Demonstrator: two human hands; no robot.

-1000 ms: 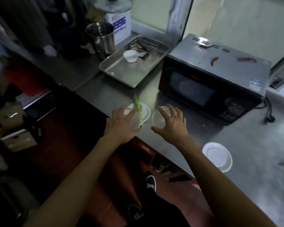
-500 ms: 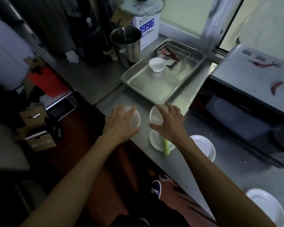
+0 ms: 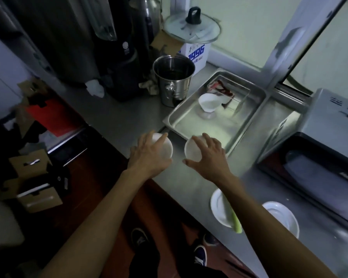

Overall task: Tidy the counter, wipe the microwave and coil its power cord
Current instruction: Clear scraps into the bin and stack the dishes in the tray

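three bowls (image 3: 208,104), two plates (image 3: 220,209), one microwave (image 3: 319,157)

White box (image 3: 196,57) at the counter's far edge, under a glass lid (image 3: 192,30): "1996" in large blue numerals, with smaller blue characters below, too small to read. No other legible text.

Both bare forearms reach forward, roughly parallel, elbows low. Left hand (image 3: 149,155) palm-down, fingers curled over a small white bowl (image 3: 165,149), thumb on its near side. Right hand (image 3: 209,157) likewise palm-down, fingers spread and curved around a second white bowl (image 3: 191,151), thumb at its near rim. Hands side by side, apart.
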